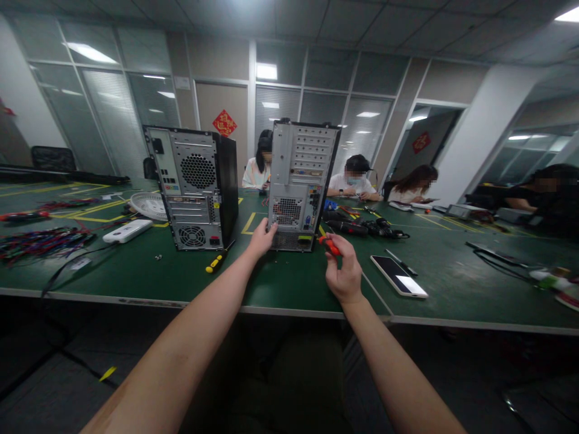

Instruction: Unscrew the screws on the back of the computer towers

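An upright computer tower [302, 181] stands before me with its grey rear panel facing my side. My left hand [263, 237] grips the tower's lower left edge, thumb on the rear panel and the other fingers mostly hidden. In my right hand [344, 271] is a screwdriver with a red-and-black handle [329, 245], held just off the tower's lower right corner; its tip cannot be made out. To the left stands a second computer tower [194, 187], also rear side towards me. Beside its base lies a yellow-and-black screwdriver [217, 261].
A phone [398, 276] lies at right on the green table [289, 289], near a thin dark tool [400, 262]. Bundled wires [40, 244], a white device [128, 231] and a white basket [149, 205] are left. A black power tool [348, 227] lies behind. Several people sit opposite.
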`<state>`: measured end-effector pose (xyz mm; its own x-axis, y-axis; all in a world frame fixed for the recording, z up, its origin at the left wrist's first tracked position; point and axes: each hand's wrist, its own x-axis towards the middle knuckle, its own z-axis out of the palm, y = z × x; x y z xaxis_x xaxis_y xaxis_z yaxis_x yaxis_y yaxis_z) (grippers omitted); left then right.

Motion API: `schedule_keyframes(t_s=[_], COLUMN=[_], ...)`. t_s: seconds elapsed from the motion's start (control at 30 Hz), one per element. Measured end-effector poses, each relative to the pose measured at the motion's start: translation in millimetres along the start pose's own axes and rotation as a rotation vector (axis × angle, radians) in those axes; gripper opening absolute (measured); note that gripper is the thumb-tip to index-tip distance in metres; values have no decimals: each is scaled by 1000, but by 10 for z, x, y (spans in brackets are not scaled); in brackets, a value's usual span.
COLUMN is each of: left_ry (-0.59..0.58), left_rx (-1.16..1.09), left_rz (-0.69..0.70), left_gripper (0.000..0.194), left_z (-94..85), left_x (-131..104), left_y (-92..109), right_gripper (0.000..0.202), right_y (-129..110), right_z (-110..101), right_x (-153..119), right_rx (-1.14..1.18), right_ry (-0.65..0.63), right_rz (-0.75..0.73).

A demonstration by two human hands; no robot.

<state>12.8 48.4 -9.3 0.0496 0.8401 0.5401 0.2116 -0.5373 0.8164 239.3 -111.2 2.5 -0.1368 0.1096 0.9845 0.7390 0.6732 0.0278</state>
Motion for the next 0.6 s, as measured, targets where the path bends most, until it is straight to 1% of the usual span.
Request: schedule_keyframes(t_s=[0.3,0.6], left_ry=[-6,-6], left_rx=[-25,-25], left_rz=[-14,-15], left_gripper=[25,24], left_z=[-8,-9], left_x=[-12,-10], left_y=[13,15], right_gripper=[49,50], right_y=[-3,-14], right_z=[-1,-1], right_x=[-15,-18], right_rx=[-75,-117], right_ry=[40,78], right_rz=[7,-1])
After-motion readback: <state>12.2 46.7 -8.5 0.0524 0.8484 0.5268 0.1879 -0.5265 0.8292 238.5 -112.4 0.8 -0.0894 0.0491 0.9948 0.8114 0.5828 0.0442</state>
